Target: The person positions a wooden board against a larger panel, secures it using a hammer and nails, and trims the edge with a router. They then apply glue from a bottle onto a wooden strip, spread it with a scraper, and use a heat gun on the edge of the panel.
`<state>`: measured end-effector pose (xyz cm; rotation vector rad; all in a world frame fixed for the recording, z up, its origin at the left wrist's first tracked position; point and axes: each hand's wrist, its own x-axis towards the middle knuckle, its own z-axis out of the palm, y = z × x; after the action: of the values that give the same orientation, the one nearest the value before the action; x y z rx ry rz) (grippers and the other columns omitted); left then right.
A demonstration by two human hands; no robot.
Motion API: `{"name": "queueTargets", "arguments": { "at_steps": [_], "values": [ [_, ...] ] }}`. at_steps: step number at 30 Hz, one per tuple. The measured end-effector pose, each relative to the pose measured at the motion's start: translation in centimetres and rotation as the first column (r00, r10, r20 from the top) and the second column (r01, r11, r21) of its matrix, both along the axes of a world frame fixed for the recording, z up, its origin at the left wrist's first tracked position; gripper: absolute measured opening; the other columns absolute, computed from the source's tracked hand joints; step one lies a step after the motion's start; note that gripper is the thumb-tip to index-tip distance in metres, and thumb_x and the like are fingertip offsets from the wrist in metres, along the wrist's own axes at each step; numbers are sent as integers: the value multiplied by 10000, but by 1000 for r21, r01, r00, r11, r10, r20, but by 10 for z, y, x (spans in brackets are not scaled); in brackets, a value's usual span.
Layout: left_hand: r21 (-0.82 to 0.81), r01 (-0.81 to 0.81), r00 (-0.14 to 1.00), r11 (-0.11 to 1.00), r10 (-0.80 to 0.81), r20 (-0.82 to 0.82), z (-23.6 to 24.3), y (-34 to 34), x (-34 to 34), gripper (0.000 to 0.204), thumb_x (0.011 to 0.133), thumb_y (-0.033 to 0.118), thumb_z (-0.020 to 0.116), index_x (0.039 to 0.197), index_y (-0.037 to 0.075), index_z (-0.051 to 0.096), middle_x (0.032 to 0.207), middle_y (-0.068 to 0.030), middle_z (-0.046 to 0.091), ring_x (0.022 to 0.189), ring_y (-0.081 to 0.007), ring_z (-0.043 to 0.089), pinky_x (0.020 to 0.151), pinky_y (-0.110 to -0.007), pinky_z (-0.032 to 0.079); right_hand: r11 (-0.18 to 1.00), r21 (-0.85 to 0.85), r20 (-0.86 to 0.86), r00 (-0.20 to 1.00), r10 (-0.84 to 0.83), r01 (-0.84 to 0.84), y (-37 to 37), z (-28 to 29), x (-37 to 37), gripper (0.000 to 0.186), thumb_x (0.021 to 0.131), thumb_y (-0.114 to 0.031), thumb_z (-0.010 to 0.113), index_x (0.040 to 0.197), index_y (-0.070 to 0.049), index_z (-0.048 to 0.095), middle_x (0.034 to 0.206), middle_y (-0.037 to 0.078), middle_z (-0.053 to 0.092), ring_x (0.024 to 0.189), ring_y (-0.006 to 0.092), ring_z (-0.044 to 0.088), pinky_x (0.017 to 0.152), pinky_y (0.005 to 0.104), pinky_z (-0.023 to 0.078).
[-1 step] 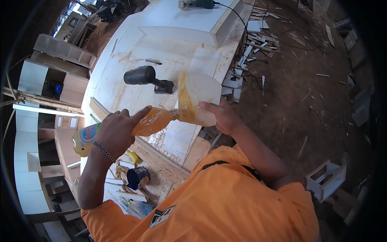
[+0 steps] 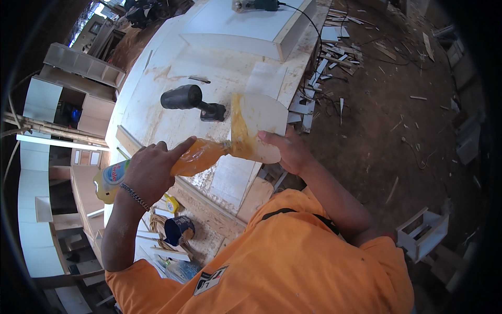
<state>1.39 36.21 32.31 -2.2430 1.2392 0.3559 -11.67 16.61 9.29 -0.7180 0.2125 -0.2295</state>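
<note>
My left hand (image 2: 149, 170) is wrapped round a clear plastic bottle (image 2: 196, 159) holding amber-yellow liquid. The bottle lies nearly level, its neck pointing right. Its mouth meets the left part of a pale flat panel (image 2: 266, 112), where a yellow, glue-like smear (image 2: 238, 123) runs along the surface. Whether liquid is flowing cannot be made out. At the panel's right edge, my right hand (image 2: 293, 152) grips it with the thumb on top; the other fingers are hidden underneath. Just beyond the bottle, a black cordless drill (image 2: 196, 99) lies on the worktable.
The stained white worktable (image 2: 151, 99) carries a white cabinet piece (image 2: 230, 47) with a green corded tool (image 2: 265, 5). Nearer me are a yellow tape measure (image 2: 171, 204) and a dark blue tin (image 2: 179, 230). Offcuts (image 2: 334, 57) and a small white frame (image 2: 424, 234) lie on the floor.
</note>
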Motion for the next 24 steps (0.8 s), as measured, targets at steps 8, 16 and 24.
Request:
{"name": "queueTargets", "arguments": {
  "at_steps": [8,16,24],
  "values": [
    [-230,-147,985,962,122,-119,3,28,19,914,761,93,773,1568,317,406,985,-142,649,929,-315,670,894,-441,543,905,-422,-95,995,9,-48,9,19,-3,439,979,-248,651,1319,25,601,1220,96,681,1108,183,626,972,339,491],
    [-647,-431,890,629,179,-419,-47,69,32,1001,738,64,850,1587,293,372,1283,-179,669,1200,-360,645,1034,-438,518,955,-288,-141,990,28,-68,21,-13,-5,421,984,-195,644,1360,-17,574,1258,84,665,1152,209,641,975,368,516],
    [-493,-773,551,400,38,-834,-142,87,8,989,755,106,865,1598,166,352,1464,-144,576,1335,-291,573,1100,-372,454,943,294,107,975,-195,157,5,37,36,542,1002,-129,593,1503,-31,410,1447,137,548,1345,308,535,1151,472,420]
  ]
}}
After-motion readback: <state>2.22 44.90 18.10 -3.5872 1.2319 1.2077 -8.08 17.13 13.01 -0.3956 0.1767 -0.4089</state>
